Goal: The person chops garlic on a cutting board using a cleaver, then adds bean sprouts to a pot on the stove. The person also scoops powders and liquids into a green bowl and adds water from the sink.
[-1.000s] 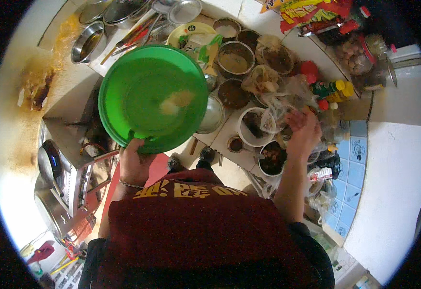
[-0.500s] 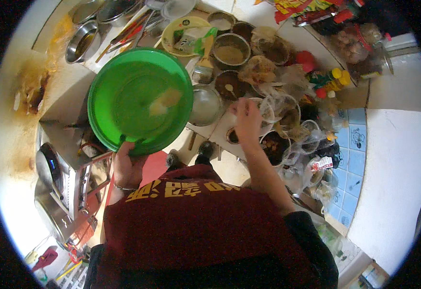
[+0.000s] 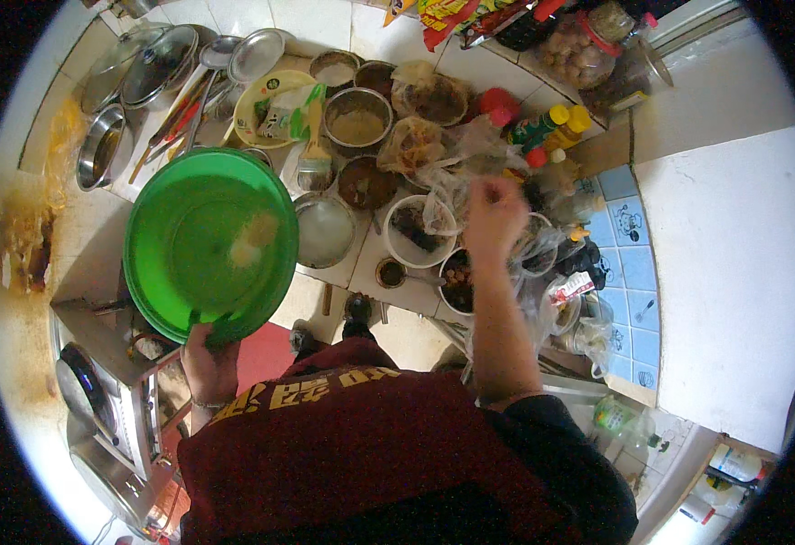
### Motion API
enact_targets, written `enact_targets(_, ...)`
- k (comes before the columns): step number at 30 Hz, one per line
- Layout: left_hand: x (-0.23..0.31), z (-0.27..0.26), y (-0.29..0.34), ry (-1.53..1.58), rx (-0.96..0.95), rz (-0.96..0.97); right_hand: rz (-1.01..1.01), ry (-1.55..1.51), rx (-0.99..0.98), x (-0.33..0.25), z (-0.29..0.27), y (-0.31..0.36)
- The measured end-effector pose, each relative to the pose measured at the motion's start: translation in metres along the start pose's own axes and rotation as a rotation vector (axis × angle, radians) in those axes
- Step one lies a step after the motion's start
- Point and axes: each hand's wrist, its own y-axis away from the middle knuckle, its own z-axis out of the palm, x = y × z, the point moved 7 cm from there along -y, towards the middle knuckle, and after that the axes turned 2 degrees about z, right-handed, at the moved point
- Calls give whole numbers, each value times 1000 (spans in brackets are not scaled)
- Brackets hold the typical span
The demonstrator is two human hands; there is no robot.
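A large green basin (image 3: 175, 263) hangs tilted at my left, over the counter's front edge. My left hand (image 3: 207, 359) grips its near rim. Inside the basin lies a small pale patch (image 3: 257, 238) that looks like powder. My right hand (image 3: 497, 218) is raised over the bowls on the right, its fingers curled together; whatever they hold, if anything, is hidden. Just left of that hand stands a white tub (image 3: 399, 254) with dark contents, and clear plastic (image 3: 438, 216) hangs over its side. A bowl of reddish-brown pieces (image 3: 457, 283) sits beside my right wrist.
Several bowls fill the counter, among them a metal bowl of pale powder (image 3: 357, 118) and a pan of cloudy liquid (image 3: 325, 232). A brush (image 3: 315, 163) leans near a yellow bowl (image 3: 250, 129). Capped bottles (image 3: 543, 125) stand at the back right. Pots and lids (image 3: 161, 68) occupy the left.
My right hand has moved right, from the white tub toward the plastic bags, uncovering the tub. The view has shifted to the right. My left hand still holds the basin.
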Motion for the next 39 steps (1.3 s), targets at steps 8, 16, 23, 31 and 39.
enact_targets(8, -1, 9, 7, 38, 42, 30, -14, -89, 423, 55, -63, -145)
enact_targets(16, -1, 13, 15, 1, 79, 58, 251, -147, 328, 116, -75, -123)
enact_targets(23, -6, 15, 4, -44, 7, 37, 115, 122, 192, 129, -49, -90)
enact_targets(31, -10, 15, 3, -58, 71, 13, 73, 177, 244, 109, -45, -99)
enact_targets(39, -12, 9, 1, -15, 78, 2, -158, 523, -107, 123, -42, -177)
